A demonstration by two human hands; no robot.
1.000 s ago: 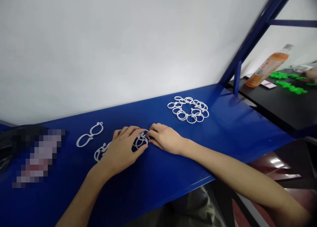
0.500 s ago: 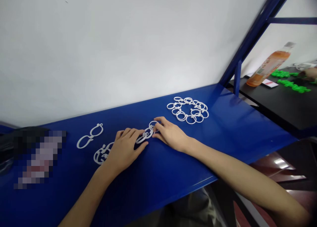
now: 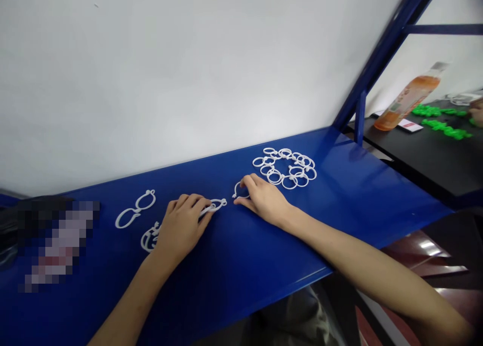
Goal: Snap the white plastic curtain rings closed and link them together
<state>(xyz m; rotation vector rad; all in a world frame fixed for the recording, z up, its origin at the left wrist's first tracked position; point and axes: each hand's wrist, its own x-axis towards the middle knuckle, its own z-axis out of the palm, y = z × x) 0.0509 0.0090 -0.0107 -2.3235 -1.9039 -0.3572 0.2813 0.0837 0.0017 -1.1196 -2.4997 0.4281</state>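
Pinching a white ring [image 3: 235,189] in the right hand [image 3: 262,197], over the blue table [image 3: 245,255], apart from the left hand [image 3: 183,223]. That one covers a looped white piece [image 3: 219,200]; I can't tell how firmly. Risks, my guess: over-squeezing bends the ring; dragging the left palm snags the neighbouring loops [image 3: 144,241].

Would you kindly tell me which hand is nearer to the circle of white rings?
Right. The right hand is just in front of the circle of white rings; the left hand is farther away, to its left.
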